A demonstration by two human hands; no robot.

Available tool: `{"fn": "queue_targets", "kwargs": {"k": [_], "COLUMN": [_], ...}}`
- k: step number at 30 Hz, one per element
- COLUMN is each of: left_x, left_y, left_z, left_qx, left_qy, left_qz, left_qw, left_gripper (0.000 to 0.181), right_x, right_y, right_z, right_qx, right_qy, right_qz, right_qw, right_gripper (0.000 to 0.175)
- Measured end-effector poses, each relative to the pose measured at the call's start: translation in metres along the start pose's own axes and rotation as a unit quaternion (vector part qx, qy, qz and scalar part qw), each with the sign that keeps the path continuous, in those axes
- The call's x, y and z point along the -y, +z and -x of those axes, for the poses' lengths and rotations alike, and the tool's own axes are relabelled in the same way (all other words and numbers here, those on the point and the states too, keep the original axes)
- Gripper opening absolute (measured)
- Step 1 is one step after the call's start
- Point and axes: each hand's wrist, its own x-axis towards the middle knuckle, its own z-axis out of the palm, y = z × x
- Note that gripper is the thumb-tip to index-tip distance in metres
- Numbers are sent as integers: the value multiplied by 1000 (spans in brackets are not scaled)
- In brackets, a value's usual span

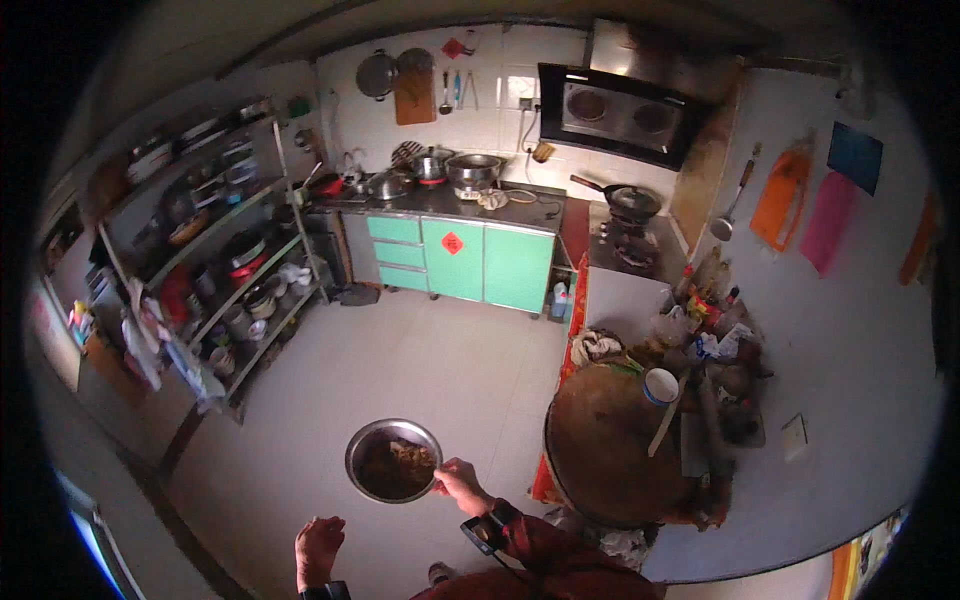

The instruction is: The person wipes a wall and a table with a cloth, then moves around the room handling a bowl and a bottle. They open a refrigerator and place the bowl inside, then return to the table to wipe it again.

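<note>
Out in front of me, above the floor, a round stainless steel bowl [355, 474] is held by its right rim in my right hand [459, 484]. Brown food [405, 459] with paler pieces lies inside it; what kind I cannot tell. My left hand [319, 551] is lower and to the left, apart from the bowl, with loosely bent fingers and nothing seen in them. A dark device is strapped at my right wrist.
To my right stands a large round wooden board [615, 442] with a white-and-blue cup [661, 386] on its edge. A loaded shelf rack [244, 195] runs along the left. Green cabinets [517, 262] line the far wall, and a lidded pan [634, 199] sits at the stove.
</note>
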Motion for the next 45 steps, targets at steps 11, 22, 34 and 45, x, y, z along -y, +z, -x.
{"fn": "queue_targets", "kwargs": {"k": [11,22,34,45], "left_x": [-80,-144,-101,-64], "left_y": [16,110,200,329], "left_z": [-255,-469,-742,-889], "left_qx": [-35,178,153,138], "left_qy": [-74,-490,-233,-141], "left_qz": [42,307,64,-156], "left_qw": [996,796,958,968], "left_gripper": [24,29,29,21], "right_x": [83,175,70,205], "right_y": [-47,-184,-463,-358], "right_z": [-167,-336,-431,-422], "right_qx": [-282,-506,-714,-694], "right_qy": [-127,-238,-254,-294], "right_qz": [-78,-172,308,9], "right_qw": [948,811,575,657], "right_gripper": [23,12,32,36]}}
